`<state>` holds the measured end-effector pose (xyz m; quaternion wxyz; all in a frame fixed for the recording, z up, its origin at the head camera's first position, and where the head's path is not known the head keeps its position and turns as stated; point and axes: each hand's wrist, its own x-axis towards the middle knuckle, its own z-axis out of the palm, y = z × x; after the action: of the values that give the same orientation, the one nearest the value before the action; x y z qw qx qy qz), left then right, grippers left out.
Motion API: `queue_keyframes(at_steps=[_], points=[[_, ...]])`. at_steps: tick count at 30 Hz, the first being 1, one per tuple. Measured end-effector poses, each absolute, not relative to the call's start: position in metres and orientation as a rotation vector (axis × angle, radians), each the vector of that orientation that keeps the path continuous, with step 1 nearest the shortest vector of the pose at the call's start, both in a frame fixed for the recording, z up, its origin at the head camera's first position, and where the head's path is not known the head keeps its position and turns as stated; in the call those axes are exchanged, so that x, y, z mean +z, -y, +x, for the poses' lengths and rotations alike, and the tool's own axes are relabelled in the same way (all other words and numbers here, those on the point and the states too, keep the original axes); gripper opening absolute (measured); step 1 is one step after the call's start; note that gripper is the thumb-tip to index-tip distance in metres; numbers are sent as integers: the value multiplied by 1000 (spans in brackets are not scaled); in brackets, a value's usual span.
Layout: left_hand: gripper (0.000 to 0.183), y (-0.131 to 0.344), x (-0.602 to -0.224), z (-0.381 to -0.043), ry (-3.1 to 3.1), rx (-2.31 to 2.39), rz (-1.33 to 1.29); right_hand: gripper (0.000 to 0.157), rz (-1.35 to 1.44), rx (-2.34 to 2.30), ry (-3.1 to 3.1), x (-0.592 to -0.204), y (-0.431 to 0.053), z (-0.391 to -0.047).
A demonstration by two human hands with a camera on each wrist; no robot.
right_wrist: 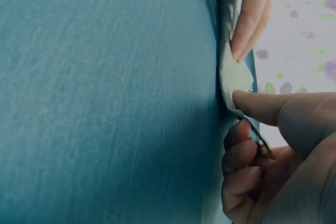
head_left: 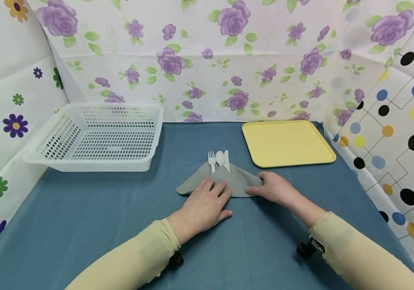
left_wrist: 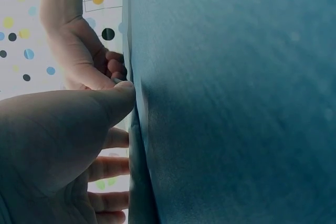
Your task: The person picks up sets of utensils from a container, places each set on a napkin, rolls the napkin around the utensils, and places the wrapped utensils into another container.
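Observation:
A grey cloth napkin (head_left: 241, 179), folded to a triangle, lies on the blue tablecloth. From its top stick out a white fork (head_left: 212, 160), a white spoon (head_left: 220, 158) and a white knife (head_left: 226, 161), their lower ends hidden under the cloth. My left hand (head_left: 207, 205) rests on the napkin's front fold with its fingers spread. At the right corner my right hand (head_left: 273, 187) pinches the cloth; in the right wrist view its thumb (right_wrist: 262, 107) lies on top, with curled fingers beneath. The left wrist view shows my left thumb (left_wrist: 118, 100) close to the tablecloth.
A white perforated plastic basket (head_left: 105, 165) stands at the back left. At the back right lies a yellow tray (head_left: 288, 143). Flowered and dotted sheets hang behind and at both sides of the blue tablecloth (head_left: 94, 225).

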<state>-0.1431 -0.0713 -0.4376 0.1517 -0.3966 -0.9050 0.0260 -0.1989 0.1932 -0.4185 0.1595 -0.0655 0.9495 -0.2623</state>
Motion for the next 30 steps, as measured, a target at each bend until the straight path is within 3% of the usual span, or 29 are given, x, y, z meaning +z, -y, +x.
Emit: queue_keyframes(at_steps=[4, 18, 30], points=[[60, 71, -437, -143, 2616, 72, -1139, 47, -198, -878, -2628, -421, -199, -198], [57, 71, -436, -144, 2598, 47, -1141, 35, 10, -1192, -2446, -422, -200, -183], [58, 71, -435, -144, 2604, 78, -1137, 40, -129, -1078, -2632, -422, -195, -173]])
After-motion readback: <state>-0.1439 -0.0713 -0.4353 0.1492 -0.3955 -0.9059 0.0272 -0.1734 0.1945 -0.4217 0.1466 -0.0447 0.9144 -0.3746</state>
